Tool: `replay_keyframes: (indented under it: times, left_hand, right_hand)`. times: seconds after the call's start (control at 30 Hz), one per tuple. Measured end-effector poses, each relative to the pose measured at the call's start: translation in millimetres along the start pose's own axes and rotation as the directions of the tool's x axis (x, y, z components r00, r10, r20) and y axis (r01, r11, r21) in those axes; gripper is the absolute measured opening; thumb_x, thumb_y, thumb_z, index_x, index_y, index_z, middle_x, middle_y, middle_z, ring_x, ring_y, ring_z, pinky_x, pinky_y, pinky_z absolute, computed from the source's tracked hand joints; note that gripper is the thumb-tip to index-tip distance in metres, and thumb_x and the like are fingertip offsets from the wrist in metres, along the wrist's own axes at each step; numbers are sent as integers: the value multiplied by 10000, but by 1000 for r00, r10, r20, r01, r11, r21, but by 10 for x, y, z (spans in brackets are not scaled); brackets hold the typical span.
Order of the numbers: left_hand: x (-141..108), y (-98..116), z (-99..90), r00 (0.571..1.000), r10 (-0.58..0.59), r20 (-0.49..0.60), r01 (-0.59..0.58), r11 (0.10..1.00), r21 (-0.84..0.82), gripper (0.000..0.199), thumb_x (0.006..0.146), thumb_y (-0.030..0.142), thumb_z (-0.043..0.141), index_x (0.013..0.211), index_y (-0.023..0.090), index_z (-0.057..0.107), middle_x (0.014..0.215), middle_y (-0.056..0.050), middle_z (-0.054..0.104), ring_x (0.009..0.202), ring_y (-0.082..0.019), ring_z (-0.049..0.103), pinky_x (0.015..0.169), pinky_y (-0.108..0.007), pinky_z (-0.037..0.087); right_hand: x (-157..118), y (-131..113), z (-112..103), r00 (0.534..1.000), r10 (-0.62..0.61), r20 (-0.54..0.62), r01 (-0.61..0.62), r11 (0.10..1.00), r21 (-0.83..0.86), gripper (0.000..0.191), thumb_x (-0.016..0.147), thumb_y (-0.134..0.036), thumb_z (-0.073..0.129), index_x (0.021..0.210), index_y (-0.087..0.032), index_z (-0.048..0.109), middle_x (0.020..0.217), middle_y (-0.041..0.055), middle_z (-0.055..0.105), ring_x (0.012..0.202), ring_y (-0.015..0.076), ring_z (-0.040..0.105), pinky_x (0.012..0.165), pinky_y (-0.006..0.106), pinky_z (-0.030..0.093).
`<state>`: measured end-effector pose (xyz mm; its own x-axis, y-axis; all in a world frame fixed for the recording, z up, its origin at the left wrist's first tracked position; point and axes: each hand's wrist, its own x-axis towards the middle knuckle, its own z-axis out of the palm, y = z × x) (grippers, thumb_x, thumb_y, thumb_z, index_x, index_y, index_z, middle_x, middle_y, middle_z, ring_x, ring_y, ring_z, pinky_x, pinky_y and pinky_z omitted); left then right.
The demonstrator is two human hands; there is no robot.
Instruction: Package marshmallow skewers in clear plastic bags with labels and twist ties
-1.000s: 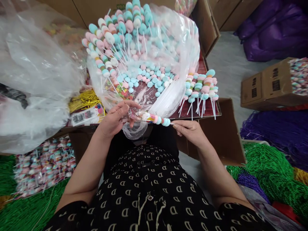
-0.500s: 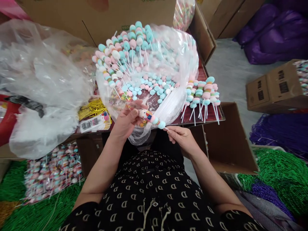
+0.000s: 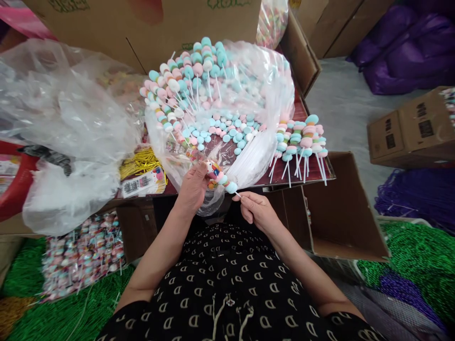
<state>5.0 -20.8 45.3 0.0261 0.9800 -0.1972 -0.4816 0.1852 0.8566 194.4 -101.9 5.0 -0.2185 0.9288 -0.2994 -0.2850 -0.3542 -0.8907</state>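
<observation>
Dark red table (image 3: 280, 178) bears your landmark, an open candy bag (image 3: 280, 87). At the bag's near edge: one candy skewer (image 3: 231, 187), tilted, its upper candies inside a printed clear wrapper (image 3: 214, 169). Your left hand (image 3: 195, 185), fingers nearly closed, grips the wrapper; your right hand (image 3: 258, 208) pinches the skewer's bare stick, other fingers curled. Left of the bag: yellow ties (image 3: 142, 162), flat printed packets (image 3: 144, 183). Right of it: unwrapped skewers (image 3: 302, 135), bunched. Behind it: a cardboard carton (image 3: 199, 23).

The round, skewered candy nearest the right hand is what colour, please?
The candy is light blue, clearest in the head view.
</observation>
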Motion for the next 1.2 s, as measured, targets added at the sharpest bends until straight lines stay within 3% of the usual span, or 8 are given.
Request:
replay_keyframes:
  times: [0.13,0.23,0.47,0.7,0.8,0.97,1.2]
  left_hand:
    - [-52,43,61,994,-46,99,50,998,-34,538,720,683,881,886,182,778,814,-39,778,758,-166,725,707,-283,587]
    - [-76,15,91,992,-60,114,65,997,-35,537,706,667,899,901,181,780,807,-44,780,763,-170,730,708,-279,583]
    - [-139,-23,65,984,-112,136,109,994,32,458,717,544,937,947,182,777,844,-55,794,710,-148,690,671,-275,558]
    - [-196,255,58,972,-19,234,14,1000,25,768,660,757,874,1207,239,722,1094,-112,802,1068,-283,759,849,-377,612]
    - [-140,343,59,981,76,176,-76,997,-9,720,711,794,812,1186,260,724,1081,-87,803,1111,-286,758,886,-389,618]
    - [-52,329,122,983,180,30,-179,983,-27,346,824,540,856,947,243,729,761,21,733,861,-183,770,911,-348,608]
    - [-114,108,148,997,74,-28,-76,996,-45,490,798,672,822,948,231,670,716,19,697,856,-214,781,821,-364,617]
  right_hand:
    - [-10,-49,49,990,66,123,-82,989,125,408,865,-578,751,899,-173,726,376,-114,418,324,69,294,394,227,241]
    - [3,-40,133,983,80,163,-103,985,136,413,880,-593,733,885,-182,699,380,-122,406,321,66,280,390,224,241]
    - [76,104,245,1000,4,-27,-3,998,56,449,857,-594,765,1046,-186,749,533,-74,564,452,78,421,460,218,322]
    - [157,115,265,1000,7,8,-8,991,133,414,813,-555,805,1008,-190,794,530,-65,558,456,81,418,454,229,326]
    - [173,124,301,1000,-4,23,1,993,116,407,816,-556,801,1000,-193,797,528,-65,559,451,81,423,450,230,321]
    - [145,140,345,998,-63,-16,63,997,39,404,879,-569,747,986,-181,780,471,-86,491,422,78,404,452,236,308]
    - [136,73,366,997,47,68,-61,976,207,425,874,-588,757,964,-175,714,419,-138,363,338,58,265,375,226,216]
